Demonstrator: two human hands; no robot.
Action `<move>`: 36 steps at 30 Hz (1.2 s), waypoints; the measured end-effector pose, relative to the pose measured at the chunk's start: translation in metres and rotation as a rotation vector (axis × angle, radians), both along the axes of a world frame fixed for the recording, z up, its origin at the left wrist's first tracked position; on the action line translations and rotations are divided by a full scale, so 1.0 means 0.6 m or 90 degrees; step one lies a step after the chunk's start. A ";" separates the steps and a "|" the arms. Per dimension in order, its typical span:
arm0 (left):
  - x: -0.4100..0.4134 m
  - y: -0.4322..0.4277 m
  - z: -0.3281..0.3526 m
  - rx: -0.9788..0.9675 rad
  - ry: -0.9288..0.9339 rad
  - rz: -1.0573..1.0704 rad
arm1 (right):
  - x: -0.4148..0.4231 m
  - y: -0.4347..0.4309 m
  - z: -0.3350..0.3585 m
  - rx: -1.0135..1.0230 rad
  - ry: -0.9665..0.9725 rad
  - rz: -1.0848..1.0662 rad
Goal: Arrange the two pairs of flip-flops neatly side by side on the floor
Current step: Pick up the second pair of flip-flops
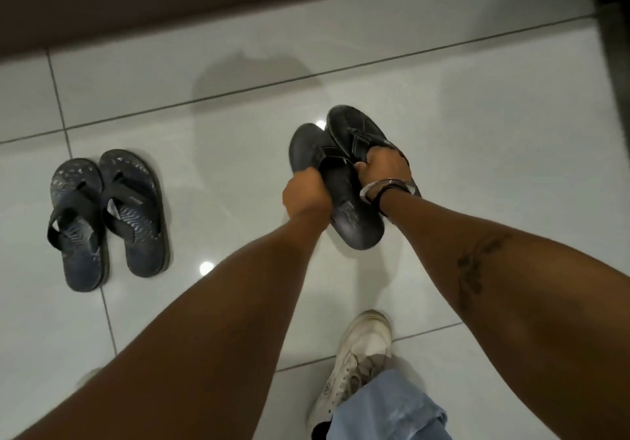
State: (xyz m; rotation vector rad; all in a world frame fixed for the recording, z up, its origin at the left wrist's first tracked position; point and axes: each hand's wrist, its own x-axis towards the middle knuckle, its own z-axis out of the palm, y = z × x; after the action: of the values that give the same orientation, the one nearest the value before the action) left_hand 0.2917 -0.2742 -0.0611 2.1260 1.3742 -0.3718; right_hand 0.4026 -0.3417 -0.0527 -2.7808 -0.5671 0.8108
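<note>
A pair of dark blue patterned flip-flops (109,218) lies side by side on the white tiled floor at the left, toes pointing away from me. To the right I hold a second, black pair. My left hand (305,194) grips the strap of the nearer black flip-flop (344,208). My right hand (385,165), with bracelets at the wrist, grips the strap of the other black flip-flop (351,129), which lies partly over the first. Whether the black pair touches the floor, I cannot tell.
My white sneaker (354,364) and a blue jeans leg (385,409) stand on the tiles at the bottom right. A dark wall base (170,0) runs along the top. A dark upright object (617,47) stands at the far right.
</note>
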 end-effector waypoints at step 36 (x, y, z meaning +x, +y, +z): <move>-0.494 0.386 -0.033 0.095 0.028 0.344 | -0.453 0.335 -0.081 -0.199 0.125 0.317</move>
State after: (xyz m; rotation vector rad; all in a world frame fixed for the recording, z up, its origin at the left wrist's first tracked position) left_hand -0.0047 -0.0429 -0.0811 1.7637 1.9751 -0.0998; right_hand 0.1307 -0.1408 -0.1011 -2.8073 -1.2145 1.3576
